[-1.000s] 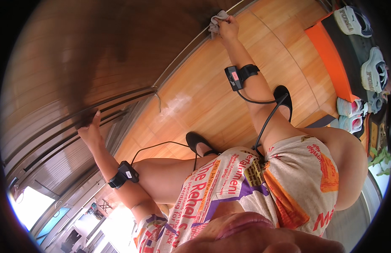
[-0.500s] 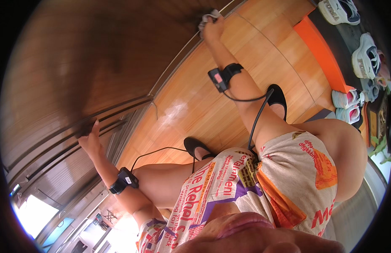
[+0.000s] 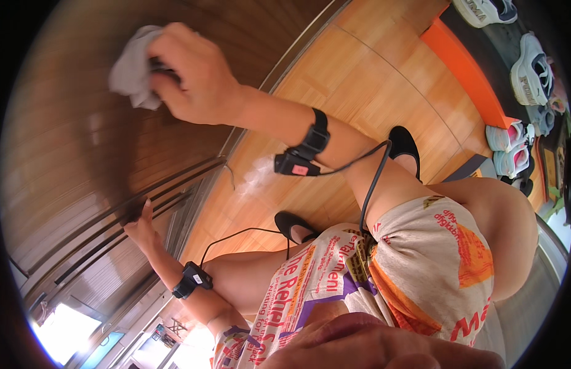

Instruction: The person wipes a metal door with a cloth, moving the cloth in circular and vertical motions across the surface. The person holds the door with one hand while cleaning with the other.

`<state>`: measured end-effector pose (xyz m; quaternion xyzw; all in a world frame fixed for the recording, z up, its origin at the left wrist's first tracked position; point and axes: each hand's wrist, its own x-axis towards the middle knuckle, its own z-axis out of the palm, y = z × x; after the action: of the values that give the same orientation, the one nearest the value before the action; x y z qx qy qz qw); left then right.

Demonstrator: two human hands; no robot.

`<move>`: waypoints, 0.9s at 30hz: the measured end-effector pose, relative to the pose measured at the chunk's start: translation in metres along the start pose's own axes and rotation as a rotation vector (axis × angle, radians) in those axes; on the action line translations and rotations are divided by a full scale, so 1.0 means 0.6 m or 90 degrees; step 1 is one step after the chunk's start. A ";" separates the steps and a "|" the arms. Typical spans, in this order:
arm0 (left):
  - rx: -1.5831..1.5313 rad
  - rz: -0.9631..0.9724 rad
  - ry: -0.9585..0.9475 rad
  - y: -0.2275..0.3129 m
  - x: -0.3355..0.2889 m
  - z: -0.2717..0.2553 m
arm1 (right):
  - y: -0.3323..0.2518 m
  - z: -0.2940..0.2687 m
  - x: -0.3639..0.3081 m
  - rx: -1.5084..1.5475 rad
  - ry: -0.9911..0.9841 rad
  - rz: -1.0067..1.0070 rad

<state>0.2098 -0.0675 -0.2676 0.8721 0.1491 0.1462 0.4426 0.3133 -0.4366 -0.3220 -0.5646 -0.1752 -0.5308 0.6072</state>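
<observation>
A glossy dark brown door panel (image 3: pixel 64 138) fills the upper left, reflecting the hands and arms. My right hand (image 3: pixel 199 77) is raised over its face, closed round a crumpled pale grey cloth (image 3: pixel 133 69) that bulges out past the fingers. Lower down, my left hand (image 3: pixel 143 232) is closed on the panel's dark edge (image 3: pixel 168 177), thumb on the near side; its other fingertips are partly lost in shadow. Each forearm carries a black strapped device with a cable.
Wooden flooring (image 3: pixel 335 80) lies beneath my feet in black shoes (image 3: pixel 403 147). Along the right stands a shoe rack with an orange edge (image 3: pixel 467 77), holding white sneakers (image 3: pixel 531 71) and other pairs. A bright window (image 3: pixel 67 332) shows at lower left.
My right hand has swept with the cloth from the panel's far end, leftward and nearer, across its face. My left hand stays at the edge, shifted slightly in view.
</observation>
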 end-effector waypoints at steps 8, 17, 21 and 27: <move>0.011 0.055 -0.015 -0.006 0.002 0.007 | 0.280 -0.250 -0.244 -0.164 0.432 0.510; 0.014 0.029 -0.012 -0.023 0.004 -0.003 | 0.332 -0.210 -0.115 -0.289 0.379 0.232; -0.036 -0.011 0.008 -0.027 0.005 -0.006 | 0.341 -0.213 -0.131 -0.241 0.366 0.241; 0.017 0.000 -0.007 -0.047 0.013 -0.018 | 0.337 -0.239 -0.165 -0.250 0.479 0.567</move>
<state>0.2092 -0.0407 -0.2836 0.8788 0.1484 0.1394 0.4315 0.3910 -0.5577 -0.5467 -0.4589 0.4050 -0.4113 0.6754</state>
